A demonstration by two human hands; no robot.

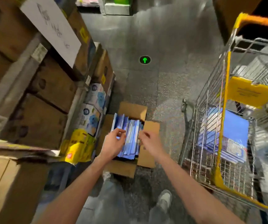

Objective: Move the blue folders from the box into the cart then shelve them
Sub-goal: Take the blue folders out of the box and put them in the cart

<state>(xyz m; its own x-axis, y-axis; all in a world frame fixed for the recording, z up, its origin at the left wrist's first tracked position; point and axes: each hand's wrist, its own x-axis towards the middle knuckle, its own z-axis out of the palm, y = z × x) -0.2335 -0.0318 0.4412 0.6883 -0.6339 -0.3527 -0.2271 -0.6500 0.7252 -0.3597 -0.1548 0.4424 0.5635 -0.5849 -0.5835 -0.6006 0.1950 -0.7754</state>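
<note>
An open cardboard box (151,131) sits on the floor below me, with several blue folders (131,128) standing on edge inside. My left hand (114,141) reaches over the left side of the stack, fingers curled at the folders' tops. My right hand (148,140) hovers at the right side of the stack, fingers curled; the blur hides whether either hand has a firm grasp. To the right stands a yellow wire cart (224,126) holding a stack of blue folders (233,135) on its floor.
Shelving (33,65) packed with brown cartons lines the left; yellow packets (78,146) and blue-white boxes (94,101) sit on the low shelf beside the box. A green arrow marker (144,59) lies on the grey floor ahead. My shoe (165,199) is near the cart.
</note>
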